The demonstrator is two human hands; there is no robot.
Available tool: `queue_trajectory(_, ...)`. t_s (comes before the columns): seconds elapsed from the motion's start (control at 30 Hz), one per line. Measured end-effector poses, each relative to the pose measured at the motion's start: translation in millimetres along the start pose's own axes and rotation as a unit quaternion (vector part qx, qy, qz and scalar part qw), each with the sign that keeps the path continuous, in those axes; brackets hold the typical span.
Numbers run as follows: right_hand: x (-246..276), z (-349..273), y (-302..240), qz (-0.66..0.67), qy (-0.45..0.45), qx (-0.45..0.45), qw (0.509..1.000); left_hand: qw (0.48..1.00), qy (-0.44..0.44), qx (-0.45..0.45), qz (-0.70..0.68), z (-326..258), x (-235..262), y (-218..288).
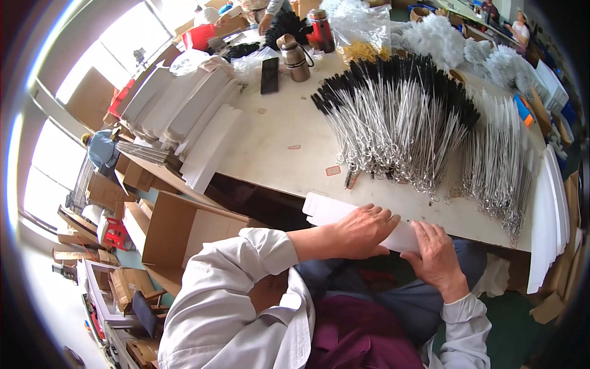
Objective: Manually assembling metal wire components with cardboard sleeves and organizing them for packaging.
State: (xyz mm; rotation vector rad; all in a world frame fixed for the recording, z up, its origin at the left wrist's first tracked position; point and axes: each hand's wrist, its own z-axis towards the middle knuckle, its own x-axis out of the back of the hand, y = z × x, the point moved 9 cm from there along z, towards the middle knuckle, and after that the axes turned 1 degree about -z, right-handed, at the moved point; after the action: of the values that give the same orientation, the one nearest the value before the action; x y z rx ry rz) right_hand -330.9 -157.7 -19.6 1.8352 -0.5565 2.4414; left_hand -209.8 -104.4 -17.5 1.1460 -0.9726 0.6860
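Note:
A long, flat white paper box (326, 210) with small end flaps lies across the table's near edge, above my lap. My left hand (365, 231) is closed over its middle, fingers on top and thumb toward me. With fingers bent over the top and thumb below, my right hand (435, 251) grips the right end. Beyond them lies a big fanned heap of wire-handled brushes (399, 117) with black bristles, their looped ends facing me. To its right is a bundle of pale-bristled wire brushes (499, 160).
Stacked white boxes (203, 104) fill the table's left side; more white boxes (550, 215) lean at the right edge. A phone (269, 76), a steel flask (297, 61) and a red flask (321, 31) stand farther back. An opened carton (166, 240) sits left. Another person's hand (265, 24) is at the far side.

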Motion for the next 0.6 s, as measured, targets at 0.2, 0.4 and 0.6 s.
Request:
queue_trajectory(0.2,-9.4,12.8,-11.6,-0.015,-0.005,0.033,0.999,0.999,0.028,-0.009,0.025,-3.2,-6.7,3.0)
queue_trajectory(0.4,-6.2,20.6,-5.5,-0.019,0.005,0.023,1.000,0.997,0.044,0.005,0.056,-2.9,1.0,-10.2)
queue_trajectory(0.6,-1.2,23.6,5.1,-0.028,0.020,0.015,0.999,0.994,0.054,0.020,0.088,-2.7,4.4,-21.6)
